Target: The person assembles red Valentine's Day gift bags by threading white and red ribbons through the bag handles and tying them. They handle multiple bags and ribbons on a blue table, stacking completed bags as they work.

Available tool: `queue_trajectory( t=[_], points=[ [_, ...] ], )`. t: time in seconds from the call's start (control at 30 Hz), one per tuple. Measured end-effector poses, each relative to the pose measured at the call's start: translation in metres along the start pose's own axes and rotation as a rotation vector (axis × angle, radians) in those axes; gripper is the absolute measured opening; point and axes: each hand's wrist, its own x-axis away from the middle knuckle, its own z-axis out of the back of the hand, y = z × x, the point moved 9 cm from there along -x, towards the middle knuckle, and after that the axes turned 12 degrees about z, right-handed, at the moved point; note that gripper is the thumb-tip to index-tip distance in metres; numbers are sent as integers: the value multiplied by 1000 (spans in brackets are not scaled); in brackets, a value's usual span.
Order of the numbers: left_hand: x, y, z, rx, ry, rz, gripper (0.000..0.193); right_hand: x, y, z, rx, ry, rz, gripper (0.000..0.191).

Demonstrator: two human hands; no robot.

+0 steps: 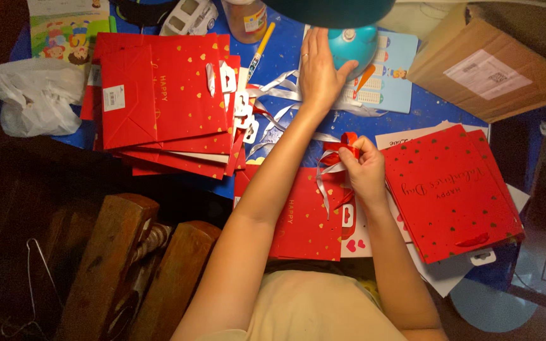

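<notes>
Blue table (424, 113) crowded with glossy red paper bags.
Left hand (319, 71) rests flat on a teal lamp (353, 43); right hand (364, 169), nearer than the lamp, pinches a red ribbon (347, 140).

A single head-worn camera looks almost straight down from above the person's own body onto a blue tabletop (285, 57). The person's torso fills the bottom edge of the view, and both forearms reach up the frame, away from the camera. The far edge of the tabletop lies near the top of the view, its near edge about halfway down. The view is close, at arm's length, and takes in dark floor to the left and right of the tabletop
</notes>
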Motion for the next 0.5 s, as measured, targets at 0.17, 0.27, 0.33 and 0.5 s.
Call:
queue_trajectory(
  t=[0.17,0.27,0.33,0.5],
  points=[
    [33,-22,1,122,-270,-17,115,13,-42,26,65,52,182,21],
    [110,-37,17,-191,-468,-16,92,17,-80,29,90,42,268,23],
    [165,-33,38,-289,-490,-7,83,13,-107,22,89,13,333,26],
    [275,-1,48,-323,-686,119,113,6,-155,28,-8,163,421,30]
  ],
)
